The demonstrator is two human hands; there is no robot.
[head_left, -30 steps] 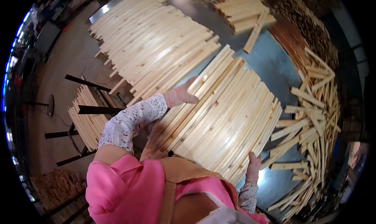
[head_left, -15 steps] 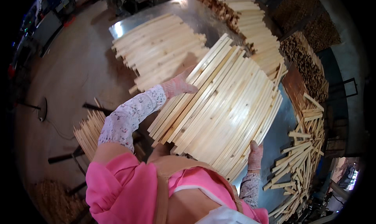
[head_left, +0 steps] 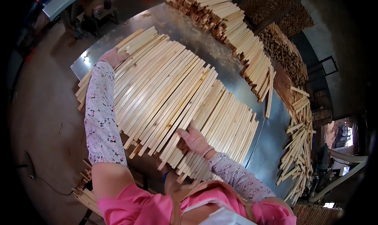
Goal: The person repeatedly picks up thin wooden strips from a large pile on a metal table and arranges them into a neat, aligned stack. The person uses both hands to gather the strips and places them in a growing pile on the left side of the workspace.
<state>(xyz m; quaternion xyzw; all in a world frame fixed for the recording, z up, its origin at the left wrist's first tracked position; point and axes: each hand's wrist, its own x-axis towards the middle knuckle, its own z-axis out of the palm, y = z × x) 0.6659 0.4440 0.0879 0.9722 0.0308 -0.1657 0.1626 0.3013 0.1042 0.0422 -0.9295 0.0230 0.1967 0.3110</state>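
Observation:
Pale wooden strips lie side by side in a wide, slanting layer on the metal table, with uneven ends. At the layer's far left edge, my left hand is closed around the outer strips, its thumb on top. My right hand rests on the strips near their lower ends, right of the middle, with thumb and forefinger apart. Its other fingers are partly hidden. Right of this hand, the strips appear to sit a little lower.
Long stacks of strips run along the far side of the metal table. A loose heap of strips lies at the right. More strips rest on a stand at the lower left. Dark stacked wood stands at the back right.
The sheaf of strips held up between my hands has come down to the left, onto the strips on the table. My left hand moved far left; my right hand moved left onto the strips.

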